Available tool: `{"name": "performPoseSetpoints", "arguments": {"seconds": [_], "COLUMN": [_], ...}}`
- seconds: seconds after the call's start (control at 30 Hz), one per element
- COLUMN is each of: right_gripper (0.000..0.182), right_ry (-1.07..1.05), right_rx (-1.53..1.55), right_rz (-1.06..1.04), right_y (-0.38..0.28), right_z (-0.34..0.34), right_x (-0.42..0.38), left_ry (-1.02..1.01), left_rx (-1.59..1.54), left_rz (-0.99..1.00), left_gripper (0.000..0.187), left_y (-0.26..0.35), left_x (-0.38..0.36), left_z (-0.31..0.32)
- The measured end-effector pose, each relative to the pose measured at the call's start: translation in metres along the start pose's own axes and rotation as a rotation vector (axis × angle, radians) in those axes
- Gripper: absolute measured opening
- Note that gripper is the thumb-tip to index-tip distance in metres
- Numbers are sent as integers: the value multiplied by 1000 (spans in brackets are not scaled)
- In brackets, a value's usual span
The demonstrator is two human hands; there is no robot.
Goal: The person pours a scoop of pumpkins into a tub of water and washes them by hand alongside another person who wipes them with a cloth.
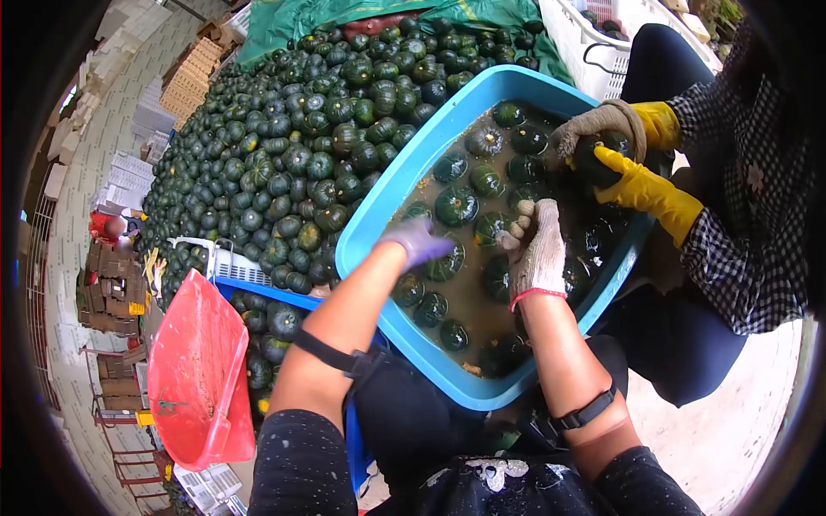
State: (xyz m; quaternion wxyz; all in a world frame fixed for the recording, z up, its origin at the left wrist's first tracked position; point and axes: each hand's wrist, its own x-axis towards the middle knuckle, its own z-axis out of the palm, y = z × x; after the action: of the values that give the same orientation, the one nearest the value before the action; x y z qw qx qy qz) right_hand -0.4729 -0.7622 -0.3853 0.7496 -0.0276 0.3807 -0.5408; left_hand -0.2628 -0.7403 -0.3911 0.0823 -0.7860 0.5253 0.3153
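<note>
A light blue tub (357,228) of murky brown water stands before me, with several small dark green pumpkins (457,206) floating in it. My left hand (419,241), in a purple glove, hangs over the tub's left side, slightly blurred. Its fingers point right, apart, above a striped pumpkin (446,261). My right hand (539,251) wears a whitish knit glove with a red cuff and is over the middle of the water. Its fingers are curled; whether anything is inside them is hidden. A pumpkin (496,279) lies close beside it.
Across the tub's right side, a person in yellow gloves (654,193) handles a pumpkin (596,163) with a grey cloth (602,122). A large pumpkin heap (284,163) rises behind. At left are a red scoop (198,370) and a blue-edged crate (275,295) of pumpkins.
</note>
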Motion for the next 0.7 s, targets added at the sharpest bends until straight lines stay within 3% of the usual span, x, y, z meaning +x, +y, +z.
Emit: {"name": "performPoseSetpoints", "arguments": {"seconds": [0.03,0.1,0.17,0.23,0.3,0.37,0.4,0.43,0.53,0.63,0.7], "right_gripper": [34,36,35,31,31,30,30,29,26,25,28], "right_ry": [-12,18,-43,-17,-156,-312,-212,-175,-153,-210,-219], "right_rx": [-3,-62,-94,-217,-560,-1810,-1827,-1886,-2114,-2236,-1515], "right_rz": [9,22,68,112,163,-336,-251,-304,-437,-534,49], "right_y": [2,8,16,29,36,59,59,61,73,95,79], "right_z": [1,5,-3,-9,-24,-56,-56,-58,-72,-91,-63], "right_x": [-2,-1,6,14,20,39,25,18,15,19,7], "left_ry": [-168,-74,-5,-101,-209,-334,-331,-329,-18,-8,61], "left_rx": [68,200,172,136,37,-130,-172,-215,-267,-1183,-1541], "left_rz": [-57,-192,-184,-132,-91,-67,-61,-55,14,-163,-173], "left_gripper": [82,111,107,102,100,102,104,105,107,88,76], "left_y": [6,31,31,14,14,19,19,19,10,16,12], "left_x": [6,-7,5,37,43,33,23,13,-18,-74,-97], "left_z": [19,47,64,88,88,78,74,71,71,68,85]}}
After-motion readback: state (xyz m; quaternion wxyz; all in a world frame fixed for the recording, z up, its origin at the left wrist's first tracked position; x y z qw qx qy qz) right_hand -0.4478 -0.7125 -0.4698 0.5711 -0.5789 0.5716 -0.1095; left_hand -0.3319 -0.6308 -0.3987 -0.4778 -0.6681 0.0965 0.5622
